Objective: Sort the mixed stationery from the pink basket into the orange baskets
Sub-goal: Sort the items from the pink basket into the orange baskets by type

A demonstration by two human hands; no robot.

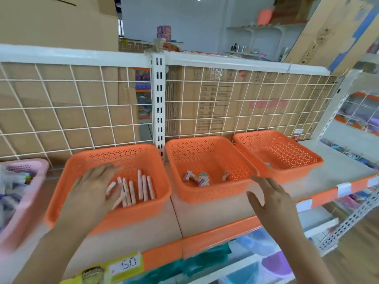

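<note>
- Price label (125, 264) reading 5.0 on the shelf lip (215, 235); blurred, closest to lens.
- Left hand (96, 187): palm down, fingers straight and spread, grasping nothing. It hangs over the near-left part of the left orange basket (106, 218). Fingertips are next to the pale sticks (141, 189); contact cannot be told. Judgement: laying or nudging the sticks so they lie side by side.
- Right hand (270, 199): empty, fingers loose and splayed, near the front right corner of the middle orange basket (205, 196), apart from it. Probably idle, ready for the next pick.
- Pink basket (24, 201), far left, just beside the left orange basket. It holds a heap of mixed stationery (14, 189), so sorting looks unfinished.
- Middle orange basket holds a few small blocky pieces (196, 178); kind too blurred to name.
- Right orange basket (287, 171): one small item (267, 165) barely shows behind the near wall.
- Baskets sit in a row, seemingly one kind each.
- Wire grid (82, 111) backs the shelf; cardboard cartons (215, 103) stand behind it.
</note>
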